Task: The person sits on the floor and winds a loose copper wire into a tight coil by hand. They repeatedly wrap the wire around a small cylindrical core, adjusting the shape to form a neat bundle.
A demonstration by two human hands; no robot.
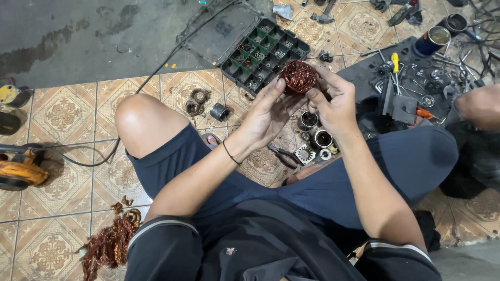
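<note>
A round bundle of copper winding wire (pixel 298 76) is held up in front of me between both hands. My left hand (pixel 268 112) grips it from the lower left, fingers stretched along its side. My right hand (pixel 333 101) clasps it from the right, with the thumb over its front. I am seated on a patterned tile floor (pixel 62 114) with my knees spread. Below the hands, small round metal motor parts (pixel 315 138) and a pair of pliers (pixel 284 155) lie on the floor.
An open green compartment case (pixel 264 51) with small parts lies ahead. Scrap copper wire (pixel 110 242) is heaped at lower left. An orange power tool (pixel 21 169) sits at the left edge. Tools, a can (pixel 432 40) and another person's arm (pixel 479 106) are at right.
</note>
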